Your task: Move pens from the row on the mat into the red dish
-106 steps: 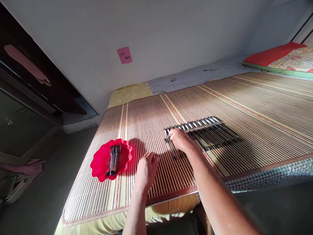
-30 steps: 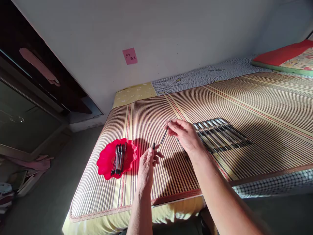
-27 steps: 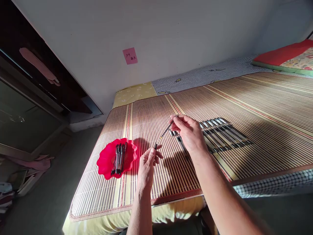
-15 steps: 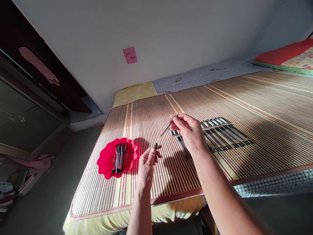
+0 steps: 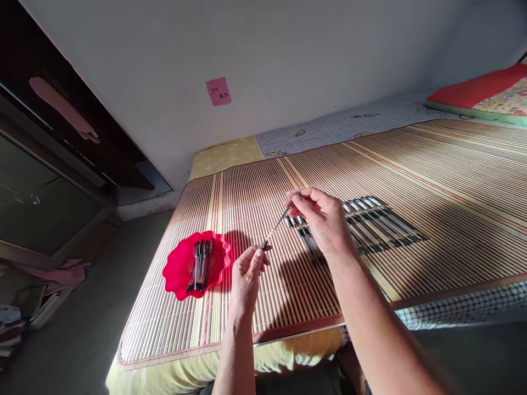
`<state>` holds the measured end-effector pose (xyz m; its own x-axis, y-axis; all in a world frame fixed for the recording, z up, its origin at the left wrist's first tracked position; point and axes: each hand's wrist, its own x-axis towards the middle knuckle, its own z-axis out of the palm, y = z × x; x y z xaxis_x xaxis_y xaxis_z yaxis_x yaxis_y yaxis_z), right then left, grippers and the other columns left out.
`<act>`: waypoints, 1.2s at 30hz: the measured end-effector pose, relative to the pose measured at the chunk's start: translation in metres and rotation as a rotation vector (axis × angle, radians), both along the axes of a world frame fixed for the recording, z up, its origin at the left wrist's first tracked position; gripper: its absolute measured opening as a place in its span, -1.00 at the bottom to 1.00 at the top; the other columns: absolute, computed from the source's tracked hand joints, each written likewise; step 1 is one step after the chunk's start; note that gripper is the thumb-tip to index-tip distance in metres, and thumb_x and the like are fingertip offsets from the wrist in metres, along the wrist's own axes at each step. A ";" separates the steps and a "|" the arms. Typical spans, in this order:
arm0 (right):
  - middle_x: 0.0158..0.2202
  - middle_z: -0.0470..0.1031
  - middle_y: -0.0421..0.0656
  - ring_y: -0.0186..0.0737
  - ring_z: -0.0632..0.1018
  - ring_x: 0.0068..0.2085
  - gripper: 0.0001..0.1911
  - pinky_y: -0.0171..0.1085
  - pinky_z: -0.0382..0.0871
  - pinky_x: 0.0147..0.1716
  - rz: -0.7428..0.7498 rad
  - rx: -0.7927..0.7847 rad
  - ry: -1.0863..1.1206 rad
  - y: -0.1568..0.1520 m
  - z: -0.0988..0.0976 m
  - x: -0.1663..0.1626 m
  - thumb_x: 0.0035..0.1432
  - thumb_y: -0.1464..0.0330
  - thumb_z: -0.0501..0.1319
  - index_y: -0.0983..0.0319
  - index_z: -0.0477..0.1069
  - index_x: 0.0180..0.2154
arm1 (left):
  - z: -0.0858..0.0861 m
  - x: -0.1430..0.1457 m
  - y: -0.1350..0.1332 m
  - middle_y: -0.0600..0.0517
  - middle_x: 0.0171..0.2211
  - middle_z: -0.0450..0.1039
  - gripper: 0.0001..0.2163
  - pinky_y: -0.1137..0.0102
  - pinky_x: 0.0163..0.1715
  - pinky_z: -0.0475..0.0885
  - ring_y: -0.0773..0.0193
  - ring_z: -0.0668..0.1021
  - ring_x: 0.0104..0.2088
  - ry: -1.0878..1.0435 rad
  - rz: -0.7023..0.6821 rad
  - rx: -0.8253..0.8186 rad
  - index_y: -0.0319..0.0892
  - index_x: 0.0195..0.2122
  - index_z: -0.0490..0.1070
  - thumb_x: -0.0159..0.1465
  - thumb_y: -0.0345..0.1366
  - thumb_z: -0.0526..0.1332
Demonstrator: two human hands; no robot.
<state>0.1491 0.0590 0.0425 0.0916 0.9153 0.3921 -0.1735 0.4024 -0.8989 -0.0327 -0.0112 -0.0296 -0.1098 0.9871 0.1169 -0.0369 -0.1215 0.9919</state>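
Observation:
Between my hands a thin dark pen refill slants down to the left, above the mat. My right hand pinches its upper end. My left hand is closed on a short black pen part at the refill's lower, paler end. Whether the refill's tip sits inside that part is too small to tell. A row of black and clear pens lies on the mat, partly hidden behind my right hand and wrist. To the left, a red scalloped plate holds several pens.
A striped bamboo mat covers the bed, with its near edge by my forearms. A pink note is stuck to the wall behind. A red and floral cushion lies at the far right. Floor shows on the left.
Both hands stay nearly in place with the refill and the black part. My right hand has shifted slightly to the right, uncovering a bit more of the pens beside it.

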 end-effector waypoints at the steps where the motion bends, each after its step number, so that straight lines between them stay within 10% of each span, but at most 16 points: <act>1: -0.26 0.67 -0.10 -0.28 0.59 -0.37 -0.73 -0.21 0.60 -0.26 0.000 0.018 -0.025 -0.001 0.002 0.000 0.28 0.13 0.37 0.20 0.61 -0.20 | 0.001 0.000 0.000 0.04 -0.46 0.43 -0.65 0.38 -0.36 0.23 0.28 0.34 -0.43 0.030 0.011 0.012 -0.15 -0.18 0.69 0.35 0.05 0.32; 10: -0.20 0.69 -0.07 -0.22 0.62 -0.29 -0.68 -0.18 0.55 -0.26 0.316 0.054 -0.258 -0.001 -0.003 -0.002 0.29 0.07 0.35 0.18 0.67 -0.21 | 0.006 0.004 -0.002 0.04 -0.42 0.47 -0.69 0.40 -0.36 0.25 0.29 0.41 -0.40 -0.044 0.009 0.023 -0.14 -0.13 0.67 0.35 0.00 0.35; 16: -0.16 0.70 -0.03 -0.18 0.64 -0.21 -0.65 -0.19 0.51 -0.26 0.264 -0.030 -0.293 0.006 -0.013 -0.001 0.37 0.10 0.24 0.20 0.67 -0.13 | 0.005 0.004 -0.002 0.04 -0.44 0.45 -0.66 0.42 -0.40 0.22 0.34 0.37 -0.43 -0.171 -0.020 -0.019 -0.18 -0.10 0.67 0.33 0.00 0.38; 25: -0.14 0.71 -0.12 -0.14 0.65 -0.05 -0.80 -0.10 0.47 0.09 0.508 -0.038 -0.278 0.002 -0.013 -0.010 0.28 0.21 0.31 0.12 0.70 -0.19 | 0.017 0.012 -0.005 0.04 -0.47 0.42 -0.64 0.44 -0.46 0.19 0.36 0.33 -0.46 -0.289 -0.062 -0.065 -0.21 -0.18 0.67 0.21 0.01 0.47; 36: -0.29 0.63 -0.13 -0.20 0.60 -0.25 -0.66 -0.18 0.47 -0.17 0.475 -0.105 -0.221 0.002 -0.013 -0.013 0.12 0.05 0.47 0.19 0.58 -0.34 | 0.025 0.014 -0.009 0.05 -0.46 0.42 -0.68 0.48 -0.45 0.20 0.40 0.33 -0.46 -0.317 -0.074 -0.074 -0.20 -0.16 0.67 0.24 -0.03 0.47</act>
<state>0.1358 0.0609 0.0298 -0.4166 0.8713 0.2594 -0.1166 0.2317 -0.9658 -0.0192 -0.0205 -0.0048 -0.0567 0.9983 0.0165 -0.3512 -0.0354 0.9356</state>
